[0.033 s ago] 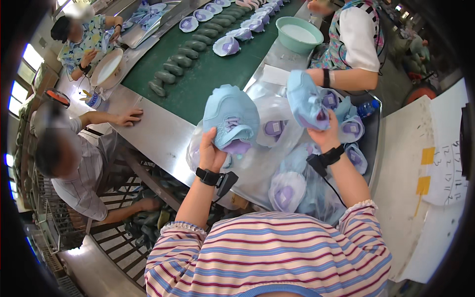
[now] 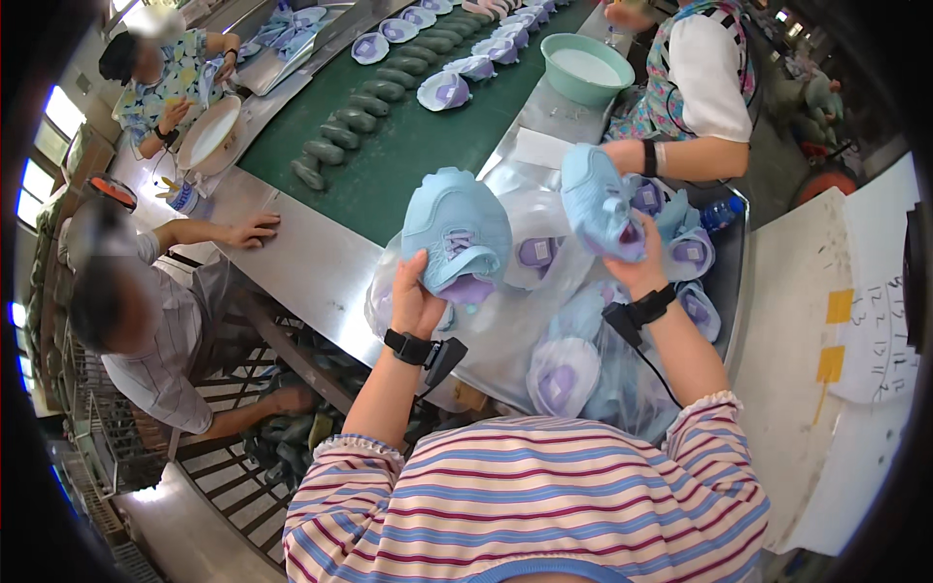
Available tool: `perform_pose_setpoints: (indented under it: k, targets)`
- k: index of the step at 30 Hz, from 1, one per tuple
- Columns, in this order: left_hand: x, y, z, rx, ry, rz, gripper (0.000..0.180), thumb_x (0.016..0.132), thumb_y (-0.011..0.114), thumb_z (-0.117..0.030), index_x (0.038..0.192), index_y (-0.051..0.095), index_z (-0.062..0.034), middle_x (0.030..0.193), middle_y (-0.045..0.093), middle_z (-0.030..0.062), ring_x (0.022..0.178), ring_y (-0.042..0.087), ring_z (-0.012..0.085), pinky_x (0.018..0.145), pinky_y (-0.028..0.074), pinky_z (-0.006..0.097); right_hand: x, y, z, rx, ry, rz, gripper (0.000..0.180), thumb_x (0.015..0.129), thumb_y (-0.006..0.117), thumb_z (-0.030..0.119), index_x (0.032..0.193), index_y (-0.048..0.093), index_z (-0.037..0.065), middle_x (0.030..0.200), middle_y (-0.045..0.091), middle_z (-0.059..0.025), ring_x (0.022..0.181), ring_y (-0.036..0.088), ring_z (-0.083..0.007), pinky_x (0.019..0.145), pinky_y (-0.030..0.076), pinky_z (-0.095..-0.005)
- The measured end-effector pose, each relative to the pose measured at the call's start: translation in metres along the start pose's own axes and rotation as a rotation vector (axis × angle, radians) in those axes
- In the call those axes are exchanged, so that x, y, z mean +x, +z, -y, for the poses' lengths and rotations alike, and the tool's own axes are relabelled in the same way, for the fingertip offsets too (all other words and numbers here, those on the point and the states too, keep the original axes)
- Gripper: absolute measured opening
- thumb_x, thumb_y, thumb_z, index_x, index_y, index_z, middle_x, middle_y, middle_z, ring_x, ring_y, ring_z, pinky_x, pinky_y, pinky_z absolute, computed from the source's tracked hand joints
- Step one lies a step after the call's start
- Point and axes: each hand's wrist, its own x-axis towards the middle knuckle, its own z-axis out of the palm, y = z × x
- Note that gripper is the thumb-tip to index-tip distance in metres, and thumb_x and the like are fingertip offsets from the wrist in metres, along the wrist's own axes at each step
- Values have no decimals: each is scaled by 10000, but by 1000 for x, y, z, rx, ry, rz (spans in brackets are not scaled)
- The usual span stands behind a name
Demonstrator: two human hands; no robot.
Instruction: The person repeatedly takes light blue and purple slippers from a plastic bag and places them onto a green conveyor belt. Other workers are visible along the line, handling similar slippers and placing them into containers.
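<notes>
Hands both full: left hand (image 2: 416, 301) clamped on the heel end of a light-blue shoe upper (image 2: 455, 233) w/ purple lining, held up over the steel bench edge (image 2: 321, 272); right hand (image 2: 643, 264) closed round a second light-blue upper (image 2: 598, 202), raised above the clear plastic bag (image 2: 544, 330) of more uppers.

Risks, as I judge them:
- Left grip is only at the heel opening, so the toe could swing and the upper slip down onto the bag or off the bench edge.
- Bag film is slack and piled high; an elbow nudge could spill uppers toward the floor.
- Co-worker's forearm (image 2: 680, 155) is near the right upper, so a bump is possible.
- Wrist cable (image 2: 646, 355) may snag on the bag.
</notes>
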Motion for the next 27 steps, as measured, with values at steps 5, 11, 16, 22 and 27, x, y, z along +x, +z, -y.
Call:
perform_pose_setpoints:
  k: [5,11,16,22,27]
  targets:
    - [21,5,-28,70,170,-102,443,948,489,-274,1292,433,1,1258,540,128,1161,511,272,1020,378,424,14,-11,3,-261,-67,-140,250,914,562,259,1063,597,62,941,660,-53,826,629,-171,739,511,-310]
    - [75,-6,-132,505,471,-210,244,897,586,-170,1104,519,-61,999,579,12,920,549,140,849,447,322,43,-145,88,-354,-213,-423,222,856,590,146,1059,540,72,913,590,-69,839,571,-205,756,492,-382]
    - [95,-106,-161,855,-46,-529,172,901,585,-158,1061,526,-136,966,550,-10,886,519,135,692,490,364,18,-107,68,-1054,-380,-781,623,748,604,74,1338,403,92,1288,353,-112,1173,388,-298,879,419,-490]
    - [180,-137,-246,874,309,-437,280,914,520,-126,1183,452,-96,1096,539,61,1005,535,234,763,512,469,25,-40,18,-1757,-627,-151,449,731,597,33,1170,509,67,1297,338,-116,1196,401,-241,826,468,-311]
    - [224,-63,-303,1445,394,-576,651,870,552,-131,1379,175,18,1156,539,227,1046,552,342,876,459,441,19,28,-28,-1794,-257,290,321,765,587,48,1085,576,41,1201,496,-113,1066,528,-229,817,483,-296]
